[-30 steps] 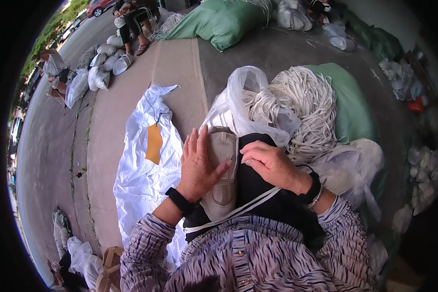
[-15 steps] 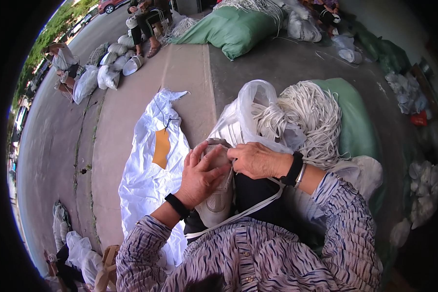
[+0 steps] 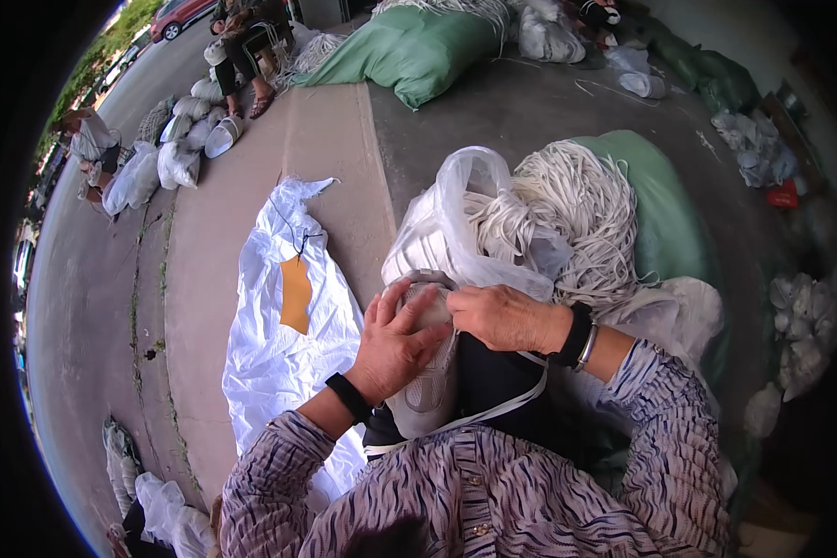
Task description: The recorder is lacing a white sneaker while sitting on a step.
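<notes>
A pale beige sneaker point(image 3: 425, 395) rests on my dark-trousered lap, its toe toward me. My left hand point(image 3: 392, 346) lies over the upper and grips the shoe, its fingers slightly spread. At the shoe's right edge, my right hand point(image 3: 507, 318) is closed in a pinch on a flat white shoelace point(image 3: 493, 409). The pinched bit is hidden by the fingertips. From below this hand the lace loops down across my lap toward the left. Just beyond the hands stands a translucent plastic bag point(image 3: 434, 223) with white contents.
A big heap of white laces point(image 3: 581, 219) lies beside a green sack point(image 3: 665, 214) on the right. White sheeting point(image 3: 284, 363) with an orange-yellow patch point(image 3: 295, 296) spreads at my left. Farther off are another green sack point(image 3: 418, 51), several stuffed bags point(image 3: 179, 163) and seated people.
The view has shifted, so the surroundings sit farther left. Both hands remain at the shoe, the right still pinching at its edge. The lace loop by the right hand has changed shape slightly.
</notes>
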A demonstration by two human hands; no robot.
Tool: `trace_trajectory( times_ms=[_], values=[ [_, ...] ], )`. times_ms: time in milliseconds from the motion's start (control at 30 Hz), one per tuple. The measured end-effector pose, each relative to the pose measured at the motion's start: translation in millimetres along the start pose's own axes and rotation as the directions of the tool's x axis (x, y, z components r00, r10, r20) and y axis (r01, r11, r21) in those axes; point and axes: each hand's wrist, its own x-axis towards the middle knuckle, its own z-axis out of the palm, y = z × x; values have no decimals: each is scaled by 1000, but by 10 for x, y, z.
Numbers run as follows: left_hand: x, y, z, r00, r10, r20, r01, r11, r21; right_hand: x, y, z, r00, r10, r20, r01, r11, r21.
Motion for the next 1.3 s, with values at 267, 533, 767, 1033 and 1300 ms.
trace_trajectory(
  times_ms=[267,533,767,1033,1300],
  values=[
    [-99,102,-72,999,-49,17,46,987,153,143,-45,-39,994,-39,100,46,996,-76],
    [-194,219,-102,988,-28,151,-7,975,224,-20,-116,74,982,-184,-44,180,980,-83],
    [-177,121,119,998,38,59,-45,993,113,-11,126,47,993,-92,-71,97,993,60],
    [-406,128,158,983,-176,-60,165,974,-158,348,297,108,982,132,136,-156,971,183],
    [-492,159,50,966,-252,-63,219,919,-329,126,186,58,976,216,-4,-187,855,484]
  ],
)
